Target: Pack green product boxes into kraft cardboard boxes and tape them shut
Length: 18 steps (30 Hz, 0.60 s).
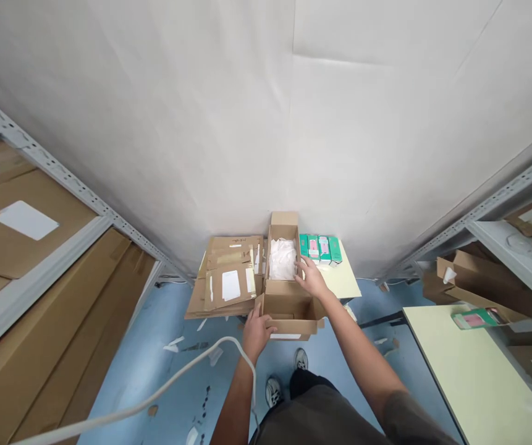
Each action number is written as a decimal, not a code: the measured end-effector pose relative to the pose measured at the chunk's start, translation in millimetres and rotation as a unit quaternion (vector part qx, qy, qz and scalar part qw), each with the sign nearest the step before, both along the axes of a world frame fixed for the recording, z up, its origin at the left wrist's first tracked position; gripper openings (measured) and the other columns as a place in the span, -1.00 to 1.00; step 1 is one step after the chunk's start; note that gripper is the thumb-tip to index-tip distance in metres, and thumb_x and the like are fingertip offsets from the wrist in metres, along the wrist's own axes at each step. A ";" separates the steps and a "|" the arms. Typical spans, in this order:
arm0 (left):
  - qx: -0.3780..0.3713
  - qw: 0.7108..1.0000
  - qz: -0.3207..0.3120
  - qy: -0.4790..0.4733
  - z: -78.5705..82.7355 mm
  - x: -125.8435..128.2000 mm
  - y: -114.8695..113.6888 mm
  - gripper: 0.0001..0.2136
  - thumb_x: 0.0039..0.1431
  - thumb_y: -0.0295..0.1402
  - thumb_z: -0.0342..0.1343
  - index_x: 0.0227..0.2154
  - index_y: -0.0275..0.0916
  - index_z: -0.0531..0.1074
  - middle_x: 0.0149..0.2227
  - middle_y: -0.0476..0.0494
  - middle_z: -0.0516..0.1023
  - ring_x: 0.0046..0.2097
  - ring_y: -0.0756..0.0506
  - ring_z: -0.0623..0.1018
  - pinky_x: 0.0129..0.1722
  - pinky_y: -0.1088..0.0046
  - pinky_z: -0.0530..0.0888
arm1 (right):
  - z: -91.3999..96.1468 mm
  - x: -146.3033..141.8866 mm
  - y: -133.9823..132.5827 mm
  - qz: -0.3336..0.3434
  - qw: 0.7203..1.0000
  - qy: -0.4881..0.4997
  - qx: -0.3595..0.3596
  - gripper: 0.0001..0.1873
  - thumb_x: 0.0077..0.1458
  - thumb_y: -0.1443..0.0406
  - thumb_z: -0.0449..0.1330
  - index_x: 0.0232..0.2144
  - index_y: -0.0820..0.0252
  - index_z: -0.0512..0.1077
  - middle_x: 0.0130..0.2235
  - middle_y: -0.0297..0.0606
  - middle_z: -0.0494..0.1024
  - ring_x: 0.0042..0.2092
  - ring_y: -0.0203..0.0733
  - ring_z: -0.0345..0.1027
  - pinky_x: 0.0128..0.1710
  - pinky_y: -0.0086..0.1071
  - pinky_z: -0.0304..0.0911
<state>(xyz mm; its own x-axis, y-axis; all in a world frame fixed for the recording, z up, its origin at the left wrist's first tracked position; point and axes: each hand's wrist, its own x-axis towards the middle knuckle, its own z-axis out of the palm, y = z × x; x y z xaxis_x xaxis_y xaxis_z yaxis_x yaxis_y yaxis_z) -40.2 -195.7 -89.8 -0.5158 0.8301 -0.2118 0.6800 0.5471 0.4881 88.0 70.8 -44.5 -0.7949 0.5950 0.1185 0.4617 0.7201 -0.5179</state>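
Note:
An open brown cardboard carton (pixel 288 303) stands on the end of a pale yellow table (pixel 342 281), with its near end jutting past the table edge. White packing paper (pixel 283 259) fills its far part. My left hand (pixel 256 334) grips the near left flap of the carton. My right hand (pixel 311 278) curls over the carton's right wall, close to the paper. Just beyond that hand, a row of green and pink small boxes (pixel 320 249) stands against the wall. A stack of flattened cardboard mailers (pixel 228 278) lies left of the carton.
Metal shelves holding large cardboard sheets (pixel 38 247) flank the left side, and more cardboard (pixel 492 278) sits on shelving at right. A second pale table (pixel 469 377) at right carries a green and pink box (pixel 474 319). A white cable (pixel 154 389) crosses the blue floor (pixel 154 334).

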 end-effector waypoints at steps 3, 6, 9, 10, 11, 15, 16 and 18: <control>0.016 1.000 0.006 -0.005 -12.9 -0.6 3.7 -0.83 0.12 -0.34 0.43 -0.20 -0.12 0.71 0.51 -0.15 0.34 0.50 -0.35 0.36 0.45 0.10 0.41 | -17.1 -42.6 23.8 -0.002 0.996 -0.087 -0.036 -0.32 0.25 0.26 0.35 0.39 0.20 0.42 0.53 0.11 0.19 0.51 0.15 0.16 0.49 -0.07 0.14; 0.020 1.000 0.013 -0.006 -22.7 -6.1 5.0 -0.86 0.15 -0.34 0.40 -0.21 -0.11 0.71 0.54 -0.16 0.29 0.51 -0.35 0.34 0.47 0.06 0.38 | -36.4 -86.0 47.6 0.007 0.980 -0.180 -0.079 -0.13 0.15 0.25 0.46 0.46 0.13 0.33 0.56 0.12 0.12 0.46 0.21 0.28 0.42 -0.09 0.22; 0.026 1.000 0.014 0.001 -26.4 -17.6 7.4 -0.89 0.18 -0.32 0.38 -0.22 -0.08 0.71 0.54 -0.15 0.29 0.52 -0.36 0.33 0.49 0.01 0.37 | -55.8 -124.6 70.8 0.018 0.960 -0.259 -0.107 0.06 0.02 0.25 0.56 0.49 0.08 0.26 0.60 0.20 -0.04 0.39 0.30 0.37 0.34 -0.06 0.30; 0.026 1.000 0.017 0.004 -26.1 -21.9 9.1 -0.90 0.18 -0.32 0.38 -0.23 -0.08 0.71 0.53 -0.14 0.30 0.52 -0.35 0.33 0.50 0.01 0.37 | -62.4 -135.5 78.1 0.019 0.954 -0.278 -0.108 0.08 0.01 0.27 0.57 0.50 0.07 0.25 0.62 0.23 -0.11 0.39 0.33 0.37 0.32 -0.04 0.32; 0.023 0.999 0.022 0.007 -25.1 -25.8 11.1 -0.90 0.18 -0.32 0.38 -0.23 -0.07 0.71 0.52 -0.13 0.32 0.52 -0.35 0.33 0.50 0.01 0.37 | -69.1 -145.1 85.0 0.017 0.950 -0.292 -0.107 0.08 0.02 0.30 0.56 0.51 0.07 0.23 0.62 0.25 -0.18 0.41 0.36 0.34 0.30 -0.03 0.33; 0.003 0.999 0.032 -0.002 -20.1 -36.1 18.7 -0.88 0.18 -0.33 0.38 -0.22 -0.06 0.73 0.51 -0.05 0.35 0.53 -0.32 0.31 0.52 0.04 0.35 | -96.0 -171.8 105.2 0.009 0.938 -0.327 -0.112 0.10 0.10 0.39 0.49 0.56 0.00 0.12 0.65 0.18 -0.37 0.49 0.40 0.18 0.27 0.03 0.37; 0.001 0.999 0.034 -0.009 -19.8 -37.4 19.5 -0.88 0.17 -0.33 0.37 -0.22 -0.05 0.73 0.51 -0.02 0.34 0.53 -0.32 0.32 0.51 0.05 0.35 | -102.3 -176.0 108.2 0.012 0.935 -0.336 -0.115 0.11 0.11 0.39 0.48 0.58 -0.04 0.09 0.65 0.16 -0.40 0.50 0.40 0.17 0.26 0.05 0.38; 0.017 0.999 0.037 -0.023 -21.6 -38.7 18.8 -0.89 0.15 -0.35 0.37 -0.25 -0.06 0.73 0.51 -0.04 0.35 0.51 -0.32 0.36 0.49 0.06 0.39 | -113.5 -182.3 112.5 0.021 0.930 -0.349 -0.116 0.08 0.16 0.38 0.44 0.58 -0.08 0.06 0.65 0.13 -0.34 0.49 0.37 0.19 0.25 0.08 0.40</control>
